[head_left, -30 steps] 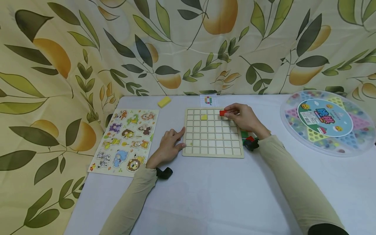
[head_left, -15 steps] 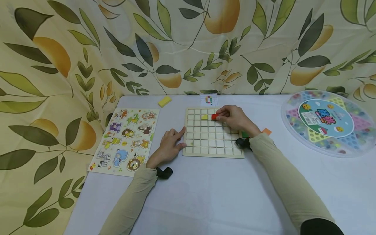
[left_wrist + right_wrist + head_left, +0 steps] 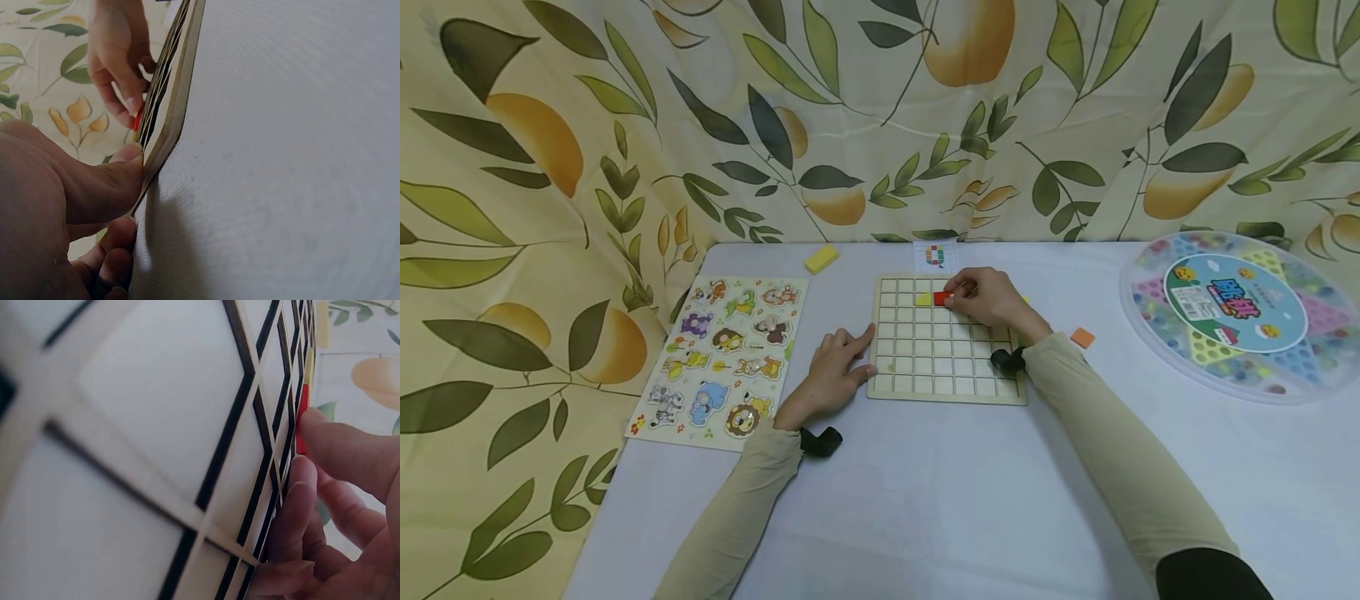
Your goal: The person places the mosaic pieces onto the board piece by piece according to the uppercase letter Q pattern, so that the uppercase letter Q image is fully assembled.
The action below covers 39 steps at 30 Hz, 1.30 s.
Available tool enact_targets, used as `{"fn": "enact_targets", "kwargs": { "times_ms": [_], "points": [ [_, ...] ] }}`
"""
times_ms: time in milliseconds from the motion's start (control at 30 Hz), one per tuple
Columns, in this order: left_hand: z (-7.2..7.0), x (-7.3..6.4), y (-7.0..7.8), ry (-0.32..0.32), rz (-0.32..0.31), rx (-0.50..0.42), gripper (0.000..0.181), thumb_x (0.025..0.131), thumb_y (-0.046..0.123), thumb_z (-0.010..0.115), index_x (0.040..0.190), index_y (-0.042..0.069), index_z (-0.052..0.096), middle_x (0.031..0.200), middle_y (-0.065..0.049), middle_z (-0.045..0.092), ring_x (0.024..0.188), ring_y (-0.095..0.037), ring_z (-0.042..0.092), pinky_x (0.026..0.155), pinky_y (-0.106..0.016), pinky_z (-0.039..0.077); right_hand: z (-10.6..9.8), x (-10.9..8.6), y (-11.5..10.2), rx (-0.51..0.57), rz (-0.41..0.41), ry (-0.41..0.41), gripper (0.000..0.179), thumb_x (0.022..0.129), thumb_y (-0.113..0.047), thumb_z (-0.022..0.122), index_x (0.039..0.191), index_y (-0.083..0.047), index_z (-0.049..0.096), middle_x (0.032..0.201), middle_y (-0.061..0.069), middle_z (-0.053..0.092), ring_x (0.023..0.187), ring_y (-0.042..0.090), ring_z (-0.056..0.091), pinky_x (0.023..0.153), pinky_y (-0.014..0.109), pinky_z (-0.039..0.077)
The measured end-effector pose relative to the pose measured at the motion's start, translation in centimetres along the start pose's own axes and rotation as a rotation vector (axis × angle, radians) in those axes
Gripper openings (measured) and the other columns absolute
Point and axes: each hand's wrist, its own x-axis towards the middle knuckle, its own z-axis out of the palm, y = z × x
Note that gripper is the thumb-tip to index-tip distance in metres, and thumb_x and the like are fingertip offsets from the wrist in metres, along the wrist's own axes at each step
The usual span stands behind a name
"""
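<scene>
The square wooden grid board [image 3: 942, 364] lies flat on the white cloth, its cells marked by raised strips. A yellow square tile [image 3: 922, 300] sits in a cell of its second row. Just right of that tile, my right hand [image 3: 997, 302] pinches a red square tile [image 3: 941, 298] between thumb and fingers, down at the grid; the right wrist view shows the red tile [image 3: 303, 415] against the board under the thumb. My left hand [image 3: 832, 372] touches the board's left edge with thumb and extended index finger. In the left wrist view its thumb [image 3: 112, 187] presses the edge.
Behind the board lies a small card [image 3: 934, 257] with a coloured tile pattern. A yellow block [image 3: 822, 258] lies back left, and an animal puzzle board [image 3: 718, 362] at left. An orange tile [image 3: 1082, 337] and a round clear game case [image 3: 1240, 317] are at right.
My right hand has carried the red tile leftward over the board to the cell beside the yellow tile and lowered it there. The left hand has stayed at the board's edge.
</scene>
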Motion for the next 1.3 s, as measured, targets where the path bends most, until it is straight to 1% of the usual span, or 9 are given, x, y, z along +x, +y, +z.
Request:
{"fn": "enact_targets", "kwargs": {
  "times_ms": [167,333,567,667,800,867,967,1100,1300],
  "points": [
    [0.1,0.0,0.0,0.008,0.006,-0.004,0.069,0.103,0.020,0.069,0.164,0.009,0.038,0.103,-0.007,0.049,0.093,-0.020,0.035,0.086,-0.033,0.027,0.0,0.0,-0.1,0.008,0.003,0.002,0.024,0.098,-0.017,0.076,0.117,-0.003,0.073,0.097,0.011,0.070,0.086,0.024,0.058,0.079,0.035,0.045],
    [0.0,0.0,0.1,0.004,0.005,-0.006,0.069,0.103,0.020,0.068,0.164,0.009,0.037,0.104,-0.008,0.049,0.093,-0.021,0.035,0.086,-0.034,0.027,0.1,0.1,0.0,-0.004,0.003,0.009,0.023,0.097,-0.017,0.077,0.115,-0.003,0.074,0.097,0.012,0.070,0.090,0.026,0.059,0.082,0.037,0.044],
    [-0.1,-0.2,0.2,0.006,0.002,-0.008,0.069,0.103,0.019,0.069,0.164,0.010,0.037,0.103,-0.008,0.049,0.094,-0.021,0.035,0.086,-0.034,0.027,0.2,0.2,0.0,0.002,0.018,0.020,0.022,0.094,-0.016,0.079,0.113,-0.005,0.076,0.093,0.010,0.072,0.088,0.025,0.059,0.081,0.037,0.044],
    [-0.2,-0.2,0.2,0.012,0.009,-0.009,0.069,0.103,0.019,0.069,0.164,0.009,0.038,0.103,-0.008,0.049,0.094,-0.021,0.035,0.086,-0.033,0.027,0.0,0.0,-0.1,0.012,0.016,0.021,0.027,0.094,-0.016,0.081,0.117,-0.004,0.076,0.095,0.012,0.073,0.088,0.025,0.060,0.082,0.037,0.044],
    [-0.1,-0.2,0.2,0.016,0.011,-0.005,0.069,0.103,0.020,0.069,0.164,0.009,0.038,0.103,-0.007,0.049,0.094,-0.021,0.036,0.086,-0.033,0.027,-0.4,-0.5,-0.1,0.034,0.005,0.017,0.038,0.094,-0.018,0.082,0.127,-0.003,0.071,0.104,0.017,0.074,0.094,0.028,0.064,0.086,0.038,0.046],
    [0.0,-0.1,0.2,0.013,0.010,-0.003,0.069,0.103,0.020,0.069,0.164,0.009,0.038,0.103,-0.007,0.048,0.094,-0.021,0.036,0.086,-0.033,0.027,-0.9,-1.1,0.1,0.044,0.006,0.023,0.041,0.094,-0.018,0.082,0.130,-0.003,0.069,0.109,0.018,0.074,0.097,0.029,0.066,0.087,0.038,0.047],
    [0.1,-0.1,0.4,0.006,0.002,0.003,0.070,0.103,0.020,0.069,0.164,0.009,0.038,0.104,-0.008,0.048,0.094,-0.021,0.036,0.086,-0.033,0.027,-1.8,-2.0,0.6,0.044,0.014,0.041,0.038,0.096,-0.019,0.079,0.129,-0.003,0.069,0.112,0.019,0.073,0.100,0.030,0.067,0.087,0.037,0.049],
    [0.0,-0.1,0.5,0.003,-0.003,0.010,0.069,0.104,0.021,0.068,0.164,0.009,0.037,0.104,-0.008,0.048,0.095,-0.021,0.036,0.086,-0.033,0.027,-3.4,-3.4,1.7,-0.007,0.019,0.068,0.034,0.098,-0.020,0.078,0.126,-0.002,0.071,0.112,0.020,0.074,0.100,0.031,0.069,0.087,0.037,0.050],
    [-0.1,-0.3,0.6,0.011,0.006,0.016,0.068,0.103,0.020,0.068,0.164,0.008,0.038,0.103,-0.008,0.049,0.094,-0.021,0.035,0.086,-0.034,0.027,-5.6,-5.5,3.3,-0.058,0.057,0.072,0.036,0.098,-0.021,0.078,0.127,-0.002,0.072,0.114,0.020,0.074,0.102,0.033,0.069,0.088,0.038,0.050]
  ]
}}
